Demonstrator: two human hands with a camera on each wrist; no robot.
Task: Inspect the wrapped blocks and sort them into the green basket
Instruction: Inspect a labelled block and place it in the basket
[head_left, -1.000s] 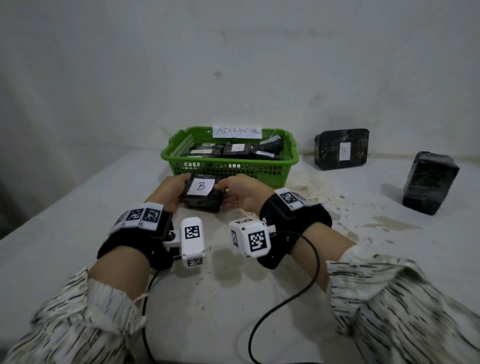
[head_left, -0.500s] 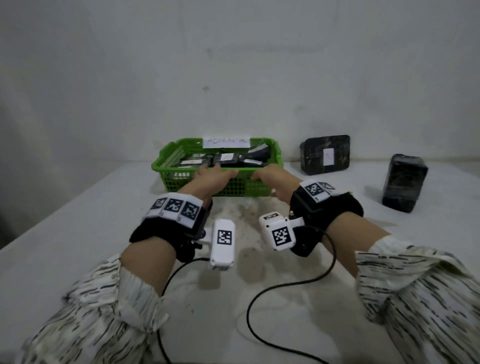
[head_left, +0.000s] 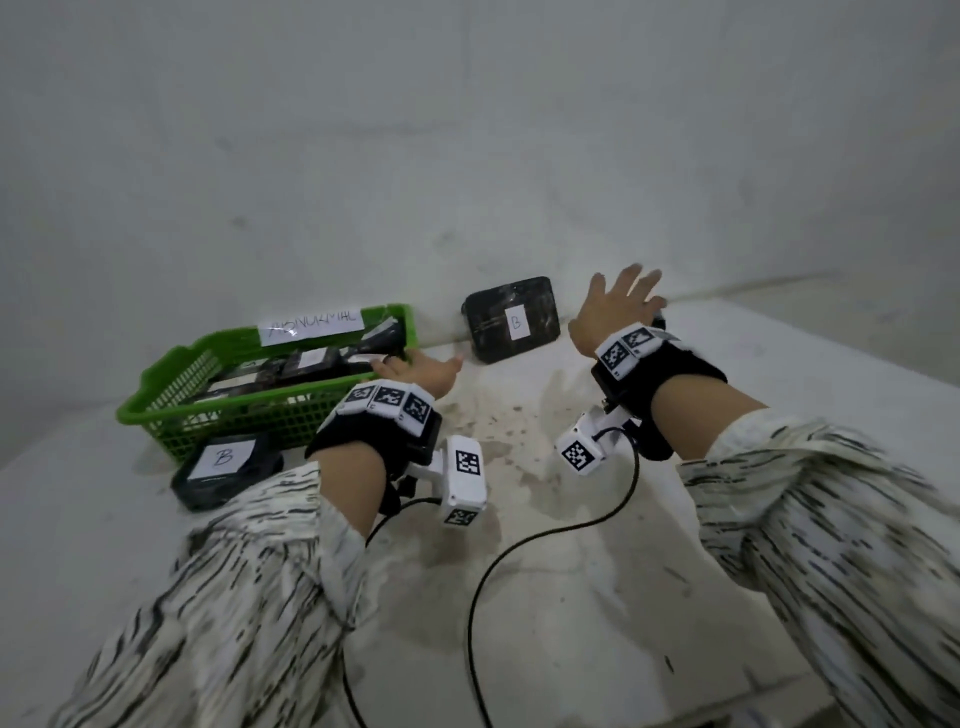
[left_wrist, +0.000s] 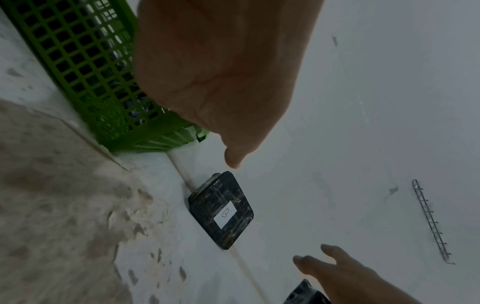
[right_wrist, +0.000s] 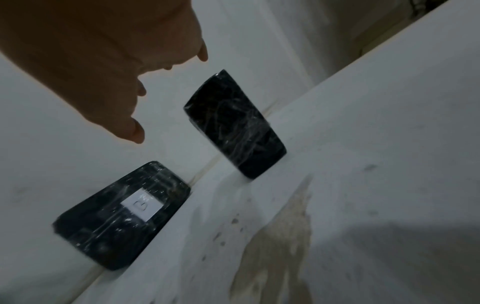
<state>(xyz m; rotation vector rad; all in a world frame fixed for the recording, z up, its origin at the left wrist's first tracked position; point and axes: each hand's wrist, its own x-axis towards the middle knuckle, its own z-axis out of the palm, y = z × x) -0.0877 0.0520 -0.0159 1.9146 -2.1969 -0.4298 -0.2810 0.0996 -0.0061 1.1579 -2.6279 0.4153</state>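
With our right hand (head_left: 618, 306) spread and empty over the unlabelled block (right_wrist: 233, 127) at the counter's back edge, and our left hand (head_left: 415, 371) empty beside the green basket (head_left: 156, 415), a hasty grab could topple that upright block.

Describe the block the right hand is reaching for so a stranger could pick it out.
Start at the green basket and follow the wall rightward. Past the block leaning on the wall stands a second block, just beyond the right hand. Unlike its neighbour's, its visible faces show no white B label.
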